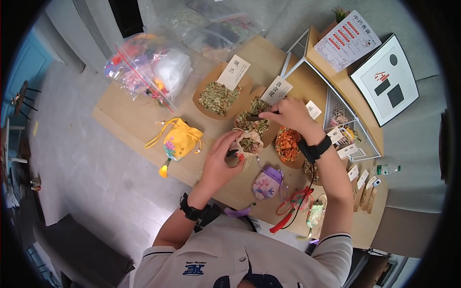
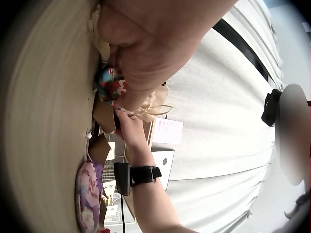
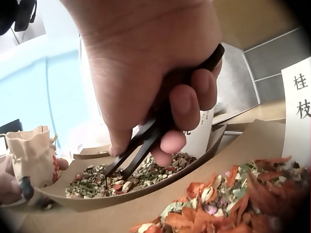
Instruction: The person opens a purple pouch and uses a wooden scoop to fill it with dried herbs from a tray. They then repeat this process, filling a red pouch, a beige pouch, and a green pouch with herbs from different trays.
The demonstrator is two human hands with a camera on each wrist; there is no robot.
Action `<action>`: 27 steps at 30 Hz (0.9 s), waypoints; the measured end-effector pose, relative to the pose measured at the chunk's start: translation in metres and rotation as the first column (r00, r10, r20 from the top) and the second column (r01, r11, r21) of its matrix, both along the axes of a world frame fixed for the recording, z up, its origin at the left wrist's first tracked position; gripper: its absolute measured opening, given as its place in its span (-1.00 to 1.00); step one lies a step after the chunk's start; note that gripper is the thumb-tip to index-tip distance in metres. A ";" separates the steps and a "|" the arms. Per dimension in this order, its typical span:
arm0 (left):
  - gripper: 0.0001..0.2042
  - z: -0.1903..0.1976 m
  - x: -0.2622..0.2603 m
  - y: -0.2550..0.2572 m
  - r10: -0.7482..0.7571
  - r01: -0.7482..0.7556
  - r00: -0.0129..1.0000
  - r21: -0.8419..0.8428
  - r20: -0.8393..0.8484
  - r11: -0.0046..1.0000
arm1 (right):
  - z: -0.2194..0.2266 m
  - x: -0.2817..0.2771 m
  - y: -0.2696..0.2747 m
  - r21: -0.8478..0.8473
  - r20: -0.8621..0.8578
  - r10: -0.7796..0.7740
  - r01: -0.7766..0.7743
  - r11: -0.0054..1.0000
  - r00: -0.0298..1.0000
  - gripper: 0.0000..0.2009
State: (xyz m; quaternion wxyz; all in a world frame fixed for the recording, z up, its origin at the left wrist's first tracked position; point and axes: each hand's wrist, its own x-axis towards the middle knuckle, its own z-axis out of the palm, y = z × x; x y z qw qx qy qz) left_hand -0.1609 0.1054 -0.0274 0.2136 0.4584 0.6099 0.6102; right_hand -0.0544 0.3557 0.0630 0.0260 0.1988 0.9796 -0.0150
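Note:
My left hand (image 1: 217,162) grips a cream drawstring pouch (image 3: 36,153), its mouth spread and dried herbs (image 1: 249,145) showing inside. Red and blue-green decoration shows on the pouch's lower part in the left wrist view. With my right hand (image 1: 289,115) I hold dark tongs (image 3: 146,141), thumb on one side and fingers curled round the other. The tips of the tongs reach into the mixed green and pale herbs (image 3: 92,182) in a boat-shaped brown paper tray (image 3: 87,203). That tray stands just beyond the pouch, and its label card (image 1: 278,90) reads 百合花.
A yellow pouch (image 1: 180,140) lies left, a purple one (image 1: 268,184) nearer me. Orange dried pieces (image 1: 288,144) fill the tray to the right; another herb heap (image 1: 217,98) sits further back. Plastic bags (image 1: 144,67) occupy the far left, a wire-sided shelf (image 1: 343,115) the right.

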 end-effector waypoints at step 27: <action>-0.33 -0.006 0.003 0.002 0.037 -0.037 0.998 0.013 0.054 0.999 | -0.021 0.036 -0.023 0.317 -0.196 0.147 -0.079 0.945 0.970 -0.50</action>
